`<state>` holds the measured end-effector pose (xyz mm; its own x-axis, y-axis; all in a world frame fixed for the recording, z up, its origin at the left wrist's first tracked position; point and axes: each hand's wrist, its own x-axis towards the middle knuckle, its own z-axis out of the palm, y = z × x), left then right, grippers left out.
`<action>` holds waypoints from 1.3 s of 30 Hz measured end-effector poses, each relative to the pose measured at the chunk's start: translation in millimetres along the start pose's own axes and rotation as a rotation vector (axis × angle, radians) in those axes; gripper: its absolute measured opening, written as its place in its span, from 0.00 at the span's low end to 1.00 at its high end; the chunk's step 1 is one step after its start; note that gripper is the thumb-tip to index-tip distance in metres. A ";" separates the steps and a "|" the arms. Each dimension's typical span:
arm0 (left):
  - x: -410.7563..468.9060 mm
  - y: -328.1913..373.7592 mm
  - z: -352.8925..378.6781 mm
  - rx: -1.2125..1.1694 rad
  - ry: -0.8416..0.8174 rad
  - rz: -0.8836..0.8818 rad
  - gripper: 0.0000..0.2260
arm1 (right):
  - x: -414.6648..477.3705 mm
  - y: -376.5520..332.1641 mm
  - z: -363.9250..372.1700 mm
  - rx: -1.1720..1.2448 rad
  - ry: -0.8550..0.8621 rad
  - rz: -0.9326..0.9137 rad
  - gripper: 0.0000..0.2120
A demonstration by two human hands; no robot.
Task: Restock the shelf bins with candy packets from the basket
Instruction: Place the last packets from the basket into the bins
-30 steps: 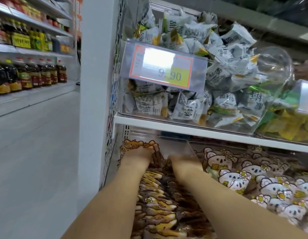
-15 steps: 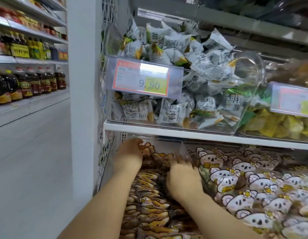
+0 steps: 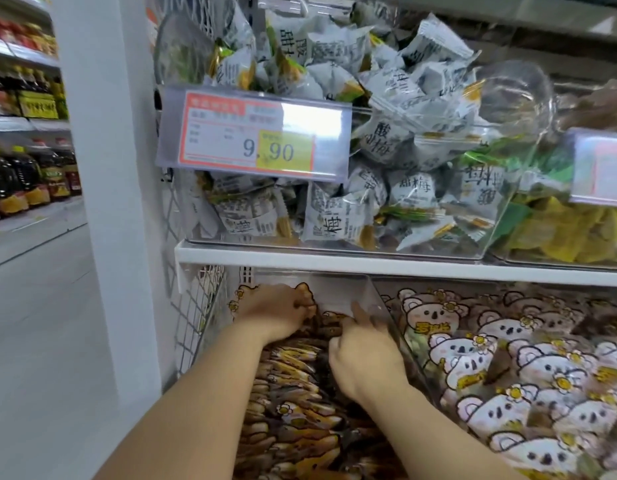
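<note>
Both hands settle the brown bear packets (image 3: pixel 293 403) in the lower left bin.

The left hand (image 3: pixel 276 313) stays at the back of the bin, its fingers curled over the tops of the rear packets. The right hand (image 3: pixel 362 355) was also deep at the back a second ago and has now come toward the front, beside the clear divider (image 3: pixel 379 299). One finger lies straight along the divider and the others bend down into the row; whether they hold a packet I cannot tell. The packets stand tight and fill the bin, so I judge this bin nearly done. The basket is not in view.
</note>
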<state>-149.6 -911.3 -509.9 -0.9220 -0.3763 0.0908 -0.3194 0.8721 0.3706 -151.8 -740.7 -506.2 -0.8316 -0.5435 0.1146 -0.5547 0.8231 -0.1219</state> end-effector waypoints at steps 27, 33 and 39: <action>20.4 55.1 -0.4 -0.353 0.112 0.219 0.05 | -1.6 7.6 7.1 0.369 0.075 0.135 0.15; 25.9 59.0 1.0 -0.193 -0.090 0.289 0.10 | -1.1 9.9 9.3 0.415 0.121 0.143 0.15; 14.7 39.6 4.5 -0.226 -0.117 0.185 0.19 | -6.8 12.3 3.7 0.364 0.131 0.090 0.21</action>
<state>-176.7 -880.8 -498.1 -0.9832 -0.1674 0.0734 -0.0992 0.8260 0.5548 -153.1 -727.5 -512.2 -0.8797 -0.4269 0.2093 -0.4730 0.7414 -0.4760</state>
